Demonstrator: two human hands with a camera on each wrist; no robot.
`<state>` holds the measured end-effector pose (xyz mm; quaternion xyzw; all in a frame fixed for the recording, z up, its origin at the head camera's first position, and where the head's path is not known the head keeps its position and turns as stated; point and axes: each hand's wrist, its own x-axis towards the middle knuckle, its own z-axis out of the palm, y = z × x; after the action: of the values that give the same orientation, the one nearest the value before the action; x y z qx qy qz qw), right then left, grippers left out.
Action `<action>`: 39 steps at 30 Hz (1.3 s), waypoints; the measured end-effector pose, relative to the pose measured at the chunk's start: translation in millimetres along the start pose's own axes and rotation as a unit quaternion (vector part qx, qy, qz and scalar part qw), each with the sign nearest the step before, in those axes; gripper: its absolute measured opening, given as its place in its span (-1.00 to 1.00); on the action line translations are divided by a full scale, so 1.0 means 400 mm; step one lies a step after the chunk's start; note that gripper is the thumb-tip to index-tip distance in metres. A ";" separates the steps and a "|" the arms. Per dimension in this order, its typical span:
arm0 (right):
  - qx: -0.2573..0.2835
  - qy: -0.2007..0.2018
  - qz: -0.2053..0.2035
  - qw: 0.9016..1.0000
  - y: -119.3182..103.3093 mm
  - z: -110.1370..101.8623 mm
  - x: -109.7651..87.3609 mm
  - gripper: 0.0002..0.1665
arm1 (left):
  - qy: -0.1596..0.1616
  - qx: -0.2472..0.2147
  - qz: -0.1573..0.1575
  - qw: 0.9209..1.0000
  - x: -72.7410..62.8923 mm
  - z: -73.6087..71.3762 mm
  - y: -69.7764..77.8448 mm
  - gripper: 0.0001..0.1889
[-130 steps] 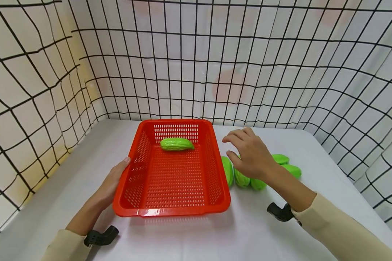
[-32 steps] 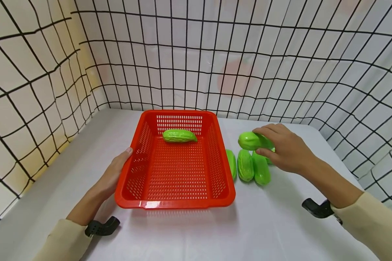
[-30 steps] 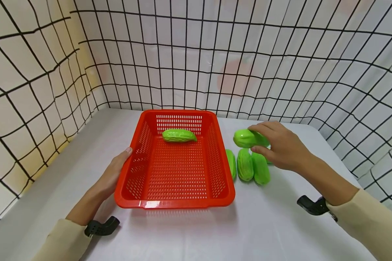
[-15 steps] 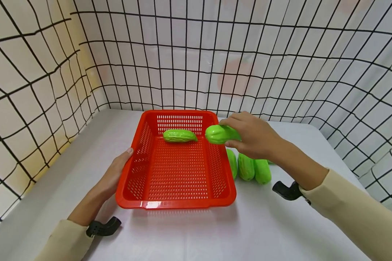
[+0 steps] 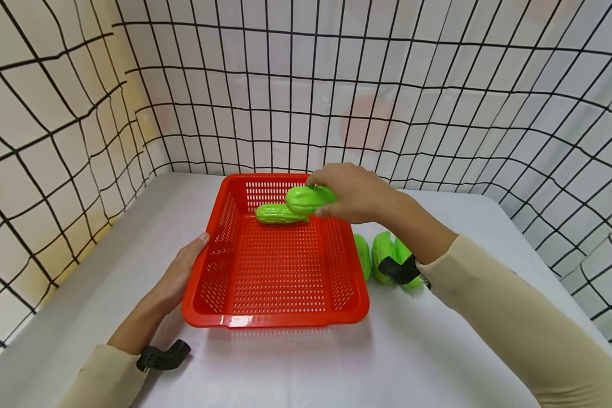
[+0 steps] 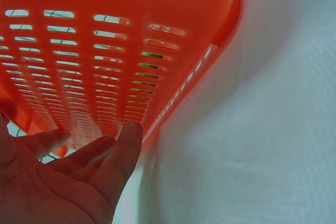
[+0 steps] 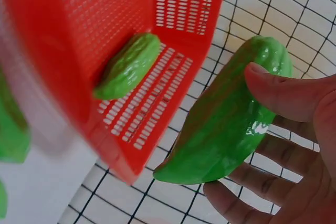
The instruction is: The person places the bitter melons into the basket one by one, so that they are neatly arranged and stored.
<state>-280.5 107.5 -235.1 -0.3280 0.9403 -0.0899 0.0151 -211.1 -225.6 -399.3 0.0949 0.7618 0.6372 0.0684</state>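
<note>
My right hand (image 5: 359,192) holds a glossy green bitter melon (image 5: 303,200) over the far right part of the red plastic basket (image 5: 275,319). In the right wrist view the thumb lies along one side of this melon (image 7: 231,114) and the fingers are on the other. A second bitter melon (image 5: 275,213) lies crosswise at the basket's far end, its right tip partly hidden in the head view. My left hand (image 5: 178,275) rests against the basket's left side. The left wrist view shows its fingers (image 6: 123,150) extended along the slotted wall.
Several more green bitter melons (image 5: 381,255) lie on the white table (image 5: 306,368) right of the basket, partly hidden by my right forearm and black wrist camera (image 5: 399,271). Black wire mesh (image 5: 285,102) rises at the back and both sides.
My right hand has picked up a bitter melon from the right-hand group and carried it left, from above the table to over the basket. The left hand stays at the basket.
</note>
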 end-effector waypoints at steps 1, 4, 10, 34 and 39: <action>0.001 -0.003 -0.002 1.000 -0.004 0.000 0.009 -0.38 | 0.002 0.000 -0.001 1.000 0.001 0.001 0.000 -0.31; 0.001 -0.013 -0.001 1.000 -0.016 -0.001 0.037 -0.39 | 0.006 0.000 -0.002 1.000 0.002 0.004 -0.001 -0.30; -0.016 -0.039 0.030 0.999 -0.033 0.003 0.086 -0.42 | 0.010 0.001 0.001 1.000 0.002 0.006 -0.001 -0.29; -0.002 -0.082 0.096 0.992 -0.018 0.145 0.210 -0.70 | -0.002 -0.002 0.010 1.000 -0.001 0.001 -0.004 -0.30; 0.010 -0.086 0.105 0.991 -0.021 0.171 0.218 -0.52 | 0.001 0.002 0.011 1.000 0.003 0.003 -0.004 -0.30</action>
<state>-337.9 36.2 -298.0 -0.2339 0.9638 -0.0690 0.1081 -212.2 -224.6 -401.2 0.1029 0.7622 0.6362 0.0607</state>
